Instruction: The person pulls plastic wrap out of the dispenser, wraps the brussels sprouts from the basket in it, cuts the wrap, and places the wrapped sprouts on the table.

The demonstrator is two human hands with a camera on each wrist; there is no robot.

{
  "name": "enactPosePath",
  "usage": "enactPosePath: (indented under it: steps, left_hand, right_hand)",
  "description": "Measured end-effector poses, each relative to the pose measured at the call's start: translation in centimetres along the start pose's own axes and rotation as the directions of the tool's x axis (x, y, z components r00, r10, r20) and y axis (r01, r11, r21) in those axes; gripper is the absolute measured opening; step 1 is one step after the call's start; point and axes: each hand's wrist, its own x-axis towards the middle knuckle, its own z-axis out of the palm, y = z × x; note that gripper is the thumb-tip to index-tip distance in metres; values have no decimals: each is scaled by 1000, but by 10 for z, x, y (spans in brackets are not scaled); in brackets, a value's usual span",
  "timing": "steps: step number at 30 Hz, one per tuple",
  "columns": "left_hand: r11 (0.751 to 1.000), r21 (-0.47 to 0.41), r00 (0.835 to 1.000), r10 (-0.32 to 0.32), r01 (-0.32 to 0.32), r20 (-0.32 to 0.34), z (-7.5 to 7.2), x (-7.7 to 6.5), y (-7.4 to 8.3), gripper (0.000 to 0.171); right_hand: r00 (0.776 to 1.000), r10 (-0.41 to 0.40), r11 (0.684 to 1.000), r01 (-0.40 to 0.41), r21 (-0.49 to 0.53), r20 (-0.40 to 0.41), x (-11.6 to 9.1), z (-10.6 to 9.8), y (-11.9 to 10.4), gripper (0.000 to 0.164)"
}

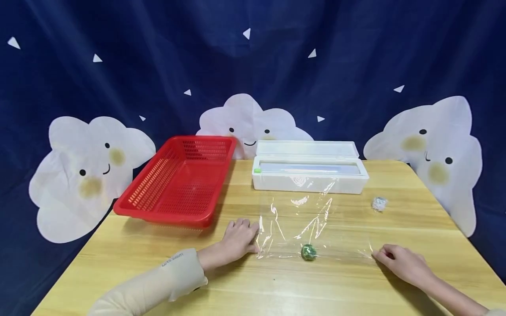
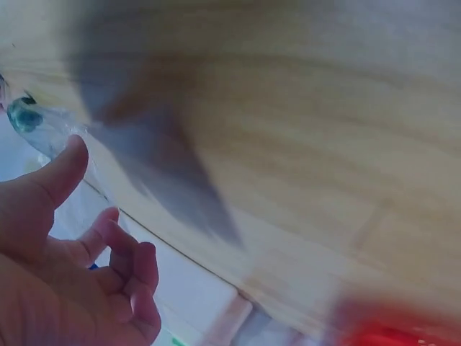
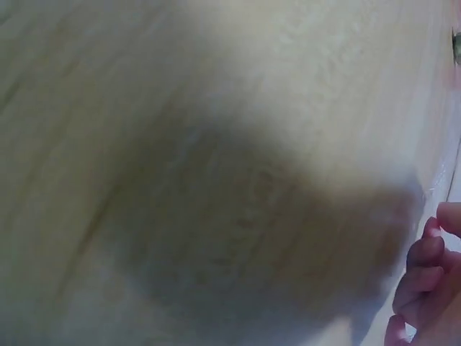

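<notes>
A sheet of clear cling film (image 1: 292,219) runs from the white dispenser box (image 1: 308,183) toward me, wrinkled and shiny. My left hand (image 1: 239,240) is at the film's near left corner; in the left wrist view its thumb (image 2: 70,162) touches the film, well apart from the loosely bent fingers (image 2: 137,277). At the opposite corner, my right hand (image 1: 405,263) pinches the edge between thumb and forefinger. A small round green object (image 1: 308,252) lies at the film's near edge between the hands, overlapped by it in the head view.
A red plastic basket (image 1: 203,217) stands at the back left of the wooden table (image 1: 253,294). The box's white lid (image 1: 306,149) is raised, and a green piece (image 1: 257,170) sits on its left end. Right of the box lies a small crumpled whitish ball (image 1: 379,203).
</notes>
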Motion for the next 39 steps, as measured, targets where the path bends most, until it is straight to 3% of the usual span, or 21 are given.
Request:
enactPosePath:
  steps: [4,7,10,14,16,18,23,30,39]
  left_hand:
    - [993,-115,998,44,-39,36,-6,5,4,40]
    - [972,-215,991,114,-98,65,-9,9,18,39]
    - [946,-282,977,193,-160,95,-11,11,35,43]
    - [933,-274,960,267,-234,89,-10,18,52,53]
    - [933,-238,955,290,-269,58,-8,24,56,55]
    - [935,-210,954,298,-286,28,-6,29,58,56]
    - [937,-210,956,292,-280,27,-1,36,61,51]
    - [943,-173,951,300,-284,72,4,39,69,51]
    - [954,-129,956,281,-270,80,4,42,75,53]
  right_hand:
    - [992,-64,998,60,-37,-112,1,-3,-7,25]
    - [962,-171,984,155,-89,-215,4,-3,-21,15]
    - [902,-325,945,300,-129,-284,7,0,-43,7]
    - [786,-531,846,514,-143,-317,14,8,-71,23]
    - [755,-588,805,583,-114,-289,18,11,-83,31]
    - [738,-624,775,627,-80,-257,22,15,-93,35]
    - [719,-669,736,677,-31,-188,32,26,-107,33]
    - [760,-636,766,643,14,-130,32,38,-107,34]
    - [778,-613,788,615,-30,-137,35,41,-108,36]
